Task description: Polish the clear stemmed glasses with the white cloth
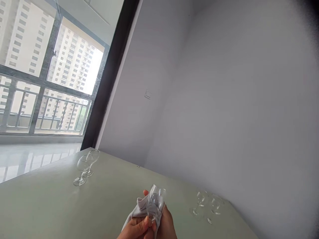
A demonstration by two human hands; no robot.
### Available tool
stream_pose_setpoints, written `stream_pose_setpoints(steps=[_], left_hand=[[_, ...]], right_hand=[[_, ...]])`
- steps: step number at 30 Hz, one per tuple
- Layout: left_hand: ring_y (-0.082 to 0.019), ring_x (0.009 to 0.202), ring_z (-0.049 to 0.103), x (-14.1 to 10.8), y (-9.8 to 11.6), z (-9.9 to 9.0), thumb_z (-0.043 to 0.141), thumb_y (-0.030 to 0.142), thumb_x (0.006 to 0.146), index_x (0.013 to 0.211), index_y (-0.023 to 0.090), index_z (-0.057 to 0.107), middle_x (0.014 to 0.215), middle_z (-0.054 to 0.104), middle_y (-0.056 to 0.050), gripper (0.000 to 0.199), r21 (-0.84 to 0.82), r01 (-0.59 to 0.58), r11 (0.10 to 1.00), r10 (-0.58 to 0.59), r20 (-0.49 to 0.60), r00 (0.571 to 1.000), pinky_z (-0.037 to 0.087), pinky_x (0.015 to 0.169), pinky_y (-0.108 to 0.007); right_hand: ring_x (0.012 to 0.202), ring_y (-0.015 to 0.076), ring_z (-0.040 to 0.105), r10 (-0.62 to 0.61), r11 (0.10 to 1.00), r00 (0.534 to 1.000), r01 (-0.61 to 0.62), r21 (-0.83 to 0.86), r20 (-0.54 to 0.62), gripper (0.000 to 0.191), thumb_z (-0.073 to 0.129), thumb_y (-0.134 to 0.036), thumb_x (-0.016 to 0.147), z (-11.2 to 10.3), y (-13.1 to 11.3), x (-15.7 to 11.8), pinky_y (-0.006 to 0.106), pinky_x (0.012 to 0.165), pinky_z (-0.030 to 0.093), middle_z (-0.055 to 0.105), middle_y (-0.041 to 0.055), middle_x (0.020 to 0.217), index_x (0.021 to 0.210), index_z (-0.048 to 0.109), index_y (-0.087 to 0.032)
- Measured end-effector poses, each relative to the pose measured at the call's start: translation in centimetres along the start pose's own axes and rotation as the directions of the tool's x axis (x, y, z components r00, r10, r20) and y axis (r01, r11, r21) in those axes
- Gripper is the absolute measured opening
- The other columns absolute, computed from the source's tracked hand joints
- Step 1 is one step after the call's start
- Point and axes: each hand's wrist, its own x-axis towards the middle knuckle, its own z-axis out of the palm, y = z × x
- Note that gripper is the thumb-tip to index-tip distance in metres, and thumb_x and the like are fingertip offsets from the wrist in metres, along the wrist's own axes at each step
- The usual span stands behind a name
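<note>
A clear glass [156, 196] is held upright between my two hands at the bottom middle, with a light grey cloth [142, 205] around its lower part. My left hand [137, 228] pinches the glass near its base, thumb and fingers closed. My right hand [167, 221] wraps round the glass and cloth from the right side; its fingers are partly hidden behind them, and a fingertip shows behind the cloth.
Two stemmed glasses [80, 169] stand at the left on the pale table [104, 196]. Two more glasses [201, 198] are at the right, near the grey wall [224, 116]. A large window [45, 73] is beyond the table's left edge.
</note>
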Motion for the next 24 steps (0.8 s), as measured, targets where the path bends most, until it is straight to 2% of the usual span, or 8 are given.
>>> stream_pose_setpoints(steps=[2,5,7,10,15,17,21,24], left_hand=[[-0.005,0.038,0.03,0.0,0.6,0.1,0.068,0.06,0.063,0.066,0.014,0.06,0.041,0.039,0.006,0.047,-0.048,-0.041,0.998,0.036,-0.087,0.996,0.016,0.043,-0.021],[-0.006,0.041,0.031,0.3,1.1,-0.7,0.068,0.059,0.062,0.063,0.015,0.056,0.043,0.04,0.006,0.046,0.035,-0.106,0.994,0.112,-0.264,0.958,0.018,0.043,-0.019],[-0.006,0.042,0.031,0.6,1.2,-1.7,0.067,0.061,0.061,0.062,0.015,0.055,0.044,0.041,0.006,0.047,0.202,-0.128,0.971,0.2,-0.389,0.899,0.02,0.044,-0.019],[-0.007,0.043,0.032,0.9,0.9,-2.8,0.068,0.065,0.055,0.055,0.016,0.052,0.044,0.04,0.006,0.052,0.382,-0.103,0.918,0.295,-0.486,0.823,0.023,0.045,-0.02],[-0.01,0.047,0.036,0.3,-0.2,-1.8,0.057,0.07,0.063,0.06,0.018,0.053,0.047,0.041,0.005,0.052,0.543,-0.053,0.838,0.324,-0.417,0.849,0.027,0.047,-0.022],[-0.011,0.046,0.035,0.0,-0.5,-0.9,0.048,0.072,0.068,0.053,0.019,0.048,0.045,0.04,0.004,0.055,0.567,-0.076,0.82,0.341,-0.378,0.861,0.028,0.048,-0.024],[-0.013,0.049,0.035,-0.7,0.3,0.1,0.043,0.076,0.067,0.049,0.019,0.045,0.047,0.039,0.002,0.059,0.497,-0.083,0.864,0.31,-0.394,0.865,0.03,0.05,-0.025],[-0.015,0.055,0.039,-1.2,1.7,0.2,0.048,0.074,0.066,0.055,0.018,0.052,0.052,0.045,0.002,0.057,0.453,-0.093,0.887,0.323,-0.462,0.826,0.035,0.054,-0.025]], right_hand=[[0.044,0.0179,0.054,-0.087,0.988,0.996,0.087,-0.132,0.003,0.058,0.043,-0.066,0.078,-0.2,0.3,0.1,0.029,0.043,0.045,0.052,0.002,0.04,0.052,0.063,-0.018],[0.07,0.0227,0.064,-0.316,0.894,0.949,0.298,-0.335,0.0,0.046,0.053,-0.059,0.077,-0.8,0.5,0.1,0.033,0.064,0.052,0.068,0.006,0.068,0.083,0.07,-0.017],[0.089,0.0255,0.064,-0.459,0.756,0.887,0.417,-0.505,0.046,0.045,0.062,-0.052,0.073,-1.1,0.4,-0.2,0.036,0.08,0.049,0.07,0.0083,0.091,0.102,0.067,-0.018],[0.093,0.0243,0.063,-0.535,0.497,0.825,0.482,-0.721,0.183,0.028,0.061,-0.034,0.075,-1.0,-0.2,-0.9,0.036,0.086,0.047,0.069,0.0073,0.097,0.1,0.067,-0.021],[0.1,0.0224,0.057,-0.792,0.121,0.562,0.527,-0.841,0.239,0.01,0.053,-0.021,0.08,-0.4,-1.7,-2.1,0.034,0.084,0.048,0.057,0.0087,0.105,0.09,0.055,-0.023],[0.099,0.0228,0.056,-0.803,-0.025,0.504,0.504,-0.864,0.317,0.008,0.051,-0.02,0.083,-0.5,-1.6,-2.2,0.034,0.079,0.049,0.052,0.0103,0.108,0.089,0.055,-0.023],[0.084,0.0225,0.061,-0.697,-0.24,0.523,0.475,-0.846,0.491,0.016,0.048,-0.02,0.085,-0.7,0.4,-1.6,0.034,0.07,0.052,0.059,0.0088,0.097,0.094,0.06,-0.025],[0.077,0.0218,0.062,-0.642,-0.25,0.559,0.493,-0.833,0.524,0.017,0.047,-0.021,0.086,-0.4,2.0,-0.9,0.032,0.066,0.052,0.064,0.0055,0.086,0.091,0.062,-0.026]])
